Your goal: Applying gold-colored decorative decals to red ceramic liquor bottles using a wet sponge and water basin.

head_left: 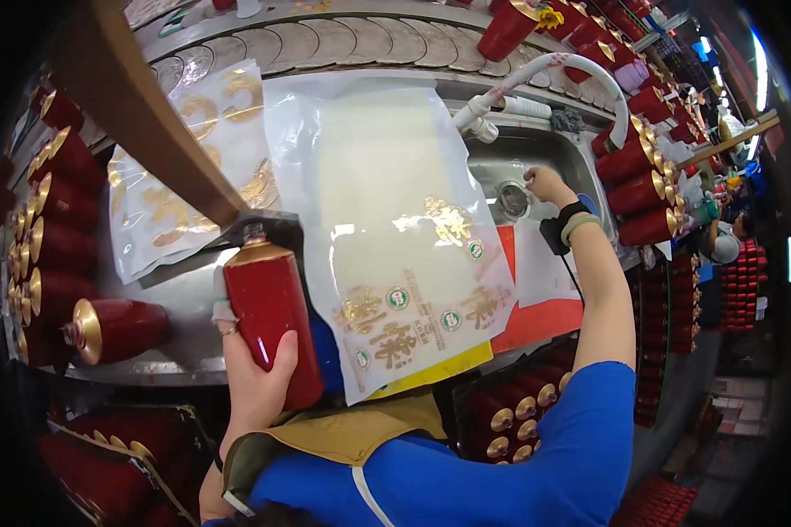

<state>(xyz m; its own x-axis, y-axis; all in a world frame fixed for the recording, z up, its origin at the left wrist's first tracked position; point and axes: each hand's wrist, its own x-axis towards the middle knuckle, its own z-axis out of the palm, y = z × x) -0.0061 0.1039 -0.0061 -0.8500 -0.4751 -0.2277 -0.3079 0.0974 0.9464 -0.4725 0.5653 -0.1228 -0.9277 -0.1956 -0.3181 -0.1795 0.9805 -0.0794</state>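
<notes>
My left hand [257, 373] grips a red bottle [277, 307] with a gold shoulder, fingers wrapped round its lower side. The bottle stands roughly upright in front of me, its neck beside the foot of a brown post. A finger of that hand wears a pale covering and a ring. Over the metal sink [576, 162], my right hand [547, 186] is closed with the fingers curled together near the drain [513, 200]; whatever it holds, if anything, is too small to make out. Between my hands lies a clear-covered decal sheet [378, 176] with gold characters and small green round marks.
Another sheet [136, 224] with gold decals lies behind the brown post [149, 114]. A white hose faucet [580, 63] arches over the sink. One red bottle [132, 329] lies at left; rows of bottles [642, 176] line both sides. Red paper [545, 325] and yellow paper [439, 369] edge the counter.
</notes>
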